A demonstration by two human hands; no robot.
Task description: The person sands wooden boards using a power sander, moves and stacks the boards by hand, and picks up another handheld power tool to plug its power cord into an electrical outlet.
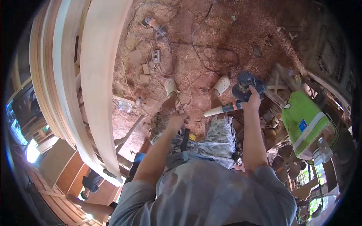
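Observation:
My right hand [252,100] is closed on a dark power tool [247,86] with a round head, on the right. From the tool a dark tube with an orange band and a pale end [222,109] points left, over my knee. My left hand [178,119] is closed in front of my left leg, with a thin cord [188,98] running up from its fingers. Both forearms reach forward over my camouflage shorts [215,141].
Long curved wooden planks [98,64] stand at the left. Another tool [155,25], a power socket [156,56] and cables lie on the sawdust-covered floor [181,34]. A green container [303,124] is at the right. Another person [91,181] is at the lower left.

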